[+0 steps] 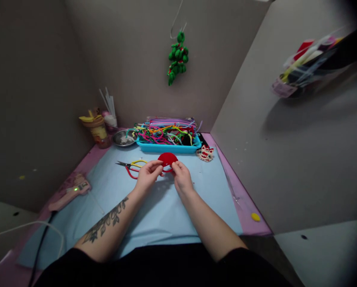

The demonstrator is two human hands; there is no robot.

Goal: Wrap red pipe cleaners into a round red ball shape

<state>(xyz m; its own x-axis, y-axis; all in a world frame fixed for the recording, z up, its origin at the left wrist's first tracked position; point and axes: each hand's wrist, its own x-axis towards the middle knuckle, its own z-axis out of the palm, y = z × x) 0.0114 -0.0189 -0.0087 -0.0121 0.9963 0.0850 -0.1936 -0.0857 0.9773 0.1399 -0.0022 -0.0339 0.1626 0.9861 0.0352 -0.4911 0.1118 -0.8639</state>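
A red, rounded piece (167, 158) is held up above the blue cloth, with a thin red loop and a gap along its lower edge. It looks like coiled pipe cleaner, though its exact kind is unclear. My left hand (150, 172) pinches its left side between thumb and fingers. On the opposite side, my right hand (181, 174) grips the edge with thumb and fingertips closed. Just left of my left hand lie scissors (132, 165) with one yellow and one red handle, blades pointing left; part of them is hidden behind the hand.
Behind the hands stands a blue tray (169, 148) heaped with pipe cleaners (163, 134). A metal dish (124, 138) and a cup (98, 129) are at back left. The glue gun (73, 193), its light green, lies left. A lion-face ornament (205, 153) sits right of the tray.
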